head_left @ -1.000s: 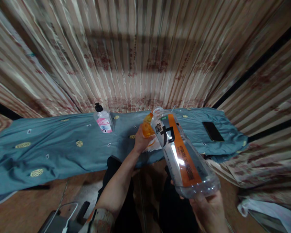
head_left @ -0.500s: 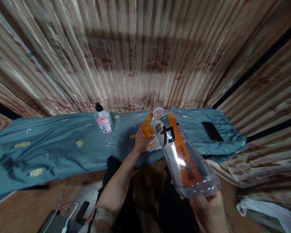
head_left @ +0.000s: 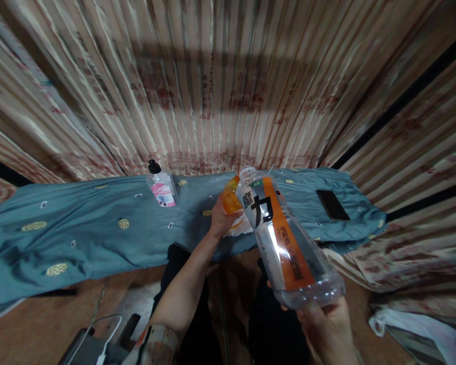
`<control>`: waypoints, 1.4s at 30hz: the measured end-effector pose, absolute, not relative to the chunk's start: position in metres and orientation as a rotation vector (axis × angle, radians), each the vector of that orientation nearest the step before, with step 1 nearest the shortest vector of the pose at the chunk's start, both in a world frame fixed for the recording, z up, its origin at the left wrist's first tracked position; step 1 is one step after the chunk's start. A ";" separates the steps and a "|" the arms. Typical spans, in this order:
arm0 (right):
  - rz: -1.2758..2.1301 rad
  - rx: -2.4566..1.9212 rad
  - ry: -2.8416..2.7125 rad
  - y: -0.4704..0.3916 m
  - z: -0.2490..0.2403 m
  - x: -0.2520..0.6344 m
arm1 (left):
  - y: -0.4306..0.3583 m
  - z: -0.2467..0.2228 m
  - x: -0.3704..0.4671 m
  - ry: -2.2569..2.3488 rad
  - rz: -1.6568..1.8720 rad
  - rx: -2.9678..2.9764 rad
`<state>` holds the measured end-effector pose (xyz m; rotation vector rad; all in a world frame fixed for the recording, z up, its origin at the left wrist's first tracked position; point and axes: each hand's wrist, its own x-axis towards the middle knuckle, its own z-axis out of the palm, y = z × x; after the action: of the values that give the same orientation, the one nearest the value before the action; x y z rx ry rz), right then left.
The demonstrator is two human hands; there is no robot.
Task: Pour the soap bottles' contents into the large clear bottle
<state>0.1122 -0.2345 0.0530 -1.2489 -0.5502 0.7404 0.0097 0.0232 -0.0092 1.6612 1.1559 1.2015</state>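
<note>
My right hand [head_left: 325, 322] is closed around the base of a clear plastic bottle [head_left: 285, 243] with an orange and silver label. The bottle is tilted, its capless mouth pointing away from me and to the left. Beyond it, my left hand [head_left: 222, 213] is wrapped round an orange see-through container [head_left: 231, 198], partly hidden by the bottle. The bottle's mouth is close to the container's upper end; whether they touch I cannot tell. A crumpled white and orange piece [head_left: 241, 226] lies below the container, its kind unclear.
A pump bottle [head_left: 162, 188] with a black top and pink label stands to the left on the blue patterned cloth [head_left: 95, 218]. A black phone [head_left: 333, 205] lies to the right. Pleated curtains [head_left: 213, 86] hang behind. A dark box with a white cable [head_left: 104, 350] sits at lower left.
Both hands and the bottle stay almost in place. Only a very slight shift of the whole view shows.
</note>
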 end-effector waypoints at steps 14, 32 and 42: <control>0.744 -1.249 -0.581 -0.234 0.053 0.111 | 0.023 -0.007 0.009 1.170 1.177 1.676; 0.744 -1.253 -0.545 -0.233 0.059 0.107 | 0.023 -0.006 0.008 1.157 1.181 1.644; 0.766 -1.274 -0.588 -0.237 0.046 0.120 | 0.022 -0.004 0.009 1.150 1.182 1.620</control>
<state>0.1197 -0.2369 0.0463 -1.2744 -0.5882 0.7664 0.0088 0.0221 -0.0045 1.6195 1.1496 1.1820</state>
